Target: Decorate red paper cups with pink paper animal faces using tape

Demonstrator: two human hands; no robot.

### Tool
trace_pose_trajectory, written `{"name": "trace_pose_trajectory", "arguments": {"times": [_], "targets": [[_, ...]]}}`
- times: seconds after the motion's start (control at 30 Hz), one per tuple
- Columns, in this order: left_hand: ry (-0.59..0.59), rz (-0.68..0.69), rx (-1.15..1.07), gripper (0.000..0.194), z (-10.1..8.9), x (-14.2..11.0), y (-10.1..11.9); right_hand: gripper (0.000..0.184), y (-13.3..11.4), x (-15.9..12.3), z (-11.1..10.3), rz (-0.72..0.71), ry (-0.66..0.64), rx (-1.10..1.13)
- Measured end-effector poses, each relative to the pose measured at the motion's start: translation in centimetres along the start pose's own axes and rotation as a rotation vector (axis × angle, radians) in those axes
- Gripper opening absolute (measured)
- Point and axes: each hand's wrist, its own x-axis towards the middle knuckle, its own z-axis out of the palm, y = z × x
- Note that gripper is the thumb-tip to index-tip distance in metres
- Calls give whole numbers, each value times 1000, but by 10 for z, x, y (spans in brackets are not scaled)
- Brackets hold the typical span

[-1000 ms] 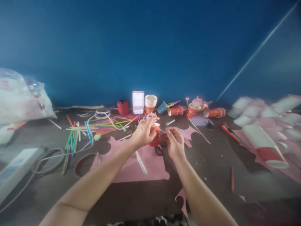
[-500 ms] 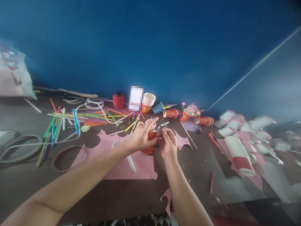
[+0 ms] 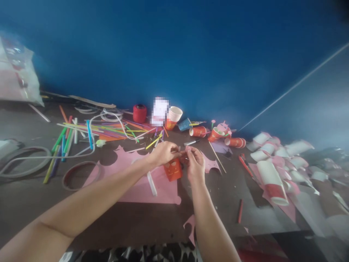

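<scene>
My left hand [image 3: 164, 154] is closed, its fingers curled together just above an orange patterned paper cup [image 3: 173, 171]. What those fingers pinch, if anything, is too small to make out. Beside it, my right hand [image 3: 196, 164] is also closed in a pinch, and a small pink piece [image 3: 188, 148] shows at its fingertips. The fingertips of both hands nearly meet. The cup tilts a little over a large cut sheet of pink paper [image 3: 131, 191], its top partly hidden by my left hand. A white strip [image 3: 152, 183] lies on that sheet.
Coloured sticks [image 3: 109, 131] and a white cord [image 3: 65, 157] lie on the left, near a tape roll [image 3: 73, 176]. Behind are red thread [image 3: 140, 114] and stacked cups [image 3: 174, 114]. On the right are decorated cups [image 3: 216, 134], a red cutter [image 3: 246, 165] and a pile of white cups [image 3: 269, 178].
My left hand's outstretched index finger has curled in, and that hand has turned over the cup. More of the orange cup's side shows. The view has shifted slightly.
</scene>
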Motion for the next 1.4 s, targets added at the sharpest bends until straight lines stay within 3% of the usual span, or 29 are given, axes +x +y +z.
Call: {"name": "trace_pose_trajectory", "arguments": {"times": [0.17, 0.53, 0.77, 1.07, 1.23, 1.4], "targets": [[13, -10, -122, 18, -5, 4, -2, 20, -3, 2, -1, -42, 35, 11], [31, -204, -498, 16, -8, 5, 3, 17, -19, 1, 9, -16, -59, -61], [-65, -275, -625, 31, -17, 2, 5, 17, -33, 12, 21, -14, -75, -34], [93, -347, -701, 29, -27, 7, 11, 20, -37, 44, 24, -82, 18, -78], [-36, -289, -690, 35, -19, 7, 2, 27, -37, 40, 19, -59, -106, -113], [-123, -298, -896, 33, -8, 7, -4, 24, -31, 31, 17, -128, -225, -80]]}}
